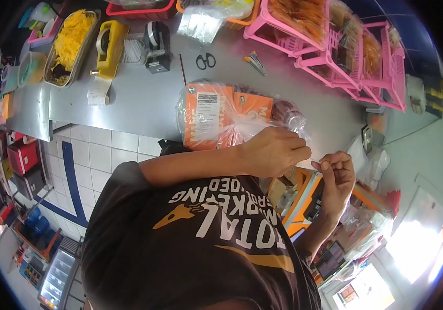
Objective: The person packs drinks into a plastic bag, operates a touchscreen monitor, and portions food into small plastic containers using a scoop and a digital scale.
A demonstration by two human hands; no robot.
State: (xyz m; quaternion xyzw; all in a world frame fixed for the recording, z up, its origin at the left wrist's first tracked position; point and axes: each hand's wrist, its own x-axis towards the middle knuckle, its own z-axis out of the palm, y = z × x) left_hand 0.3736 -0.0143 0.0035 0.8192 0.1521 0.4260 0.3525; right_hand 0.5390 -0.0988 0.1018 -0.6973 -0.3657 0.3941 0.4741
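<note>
A clear plastic bag (pixel 242 124) lies at the counter's near edge, gathered into a twisted bunch in its middle. Through the film show orange boxes (pixel 194 116), one with a white printed label (pixel 208 111), and a dark brown round container or cup (pixel 286 112). My left hand (pixel 278 151) is closed over the right part of the bag, its fingers curled around the film. Just to its right, my right hand (pixel 336 173) pinches thumb against forefinger; what lies in that pinch is too small to make out. The two hands almost meet.
Scissors (pixel 206 61), a thin dark stick (pixel 182 69) and small packets (pixel 255 63) lie behind the bag. Further left are a yellow tape dispenser (pixel 110 49), a black one (pixel 158 47) and a tray of yellow shreds (pixel 50 72). Pink baskets (pixel 330 77) stand back right.
</note>
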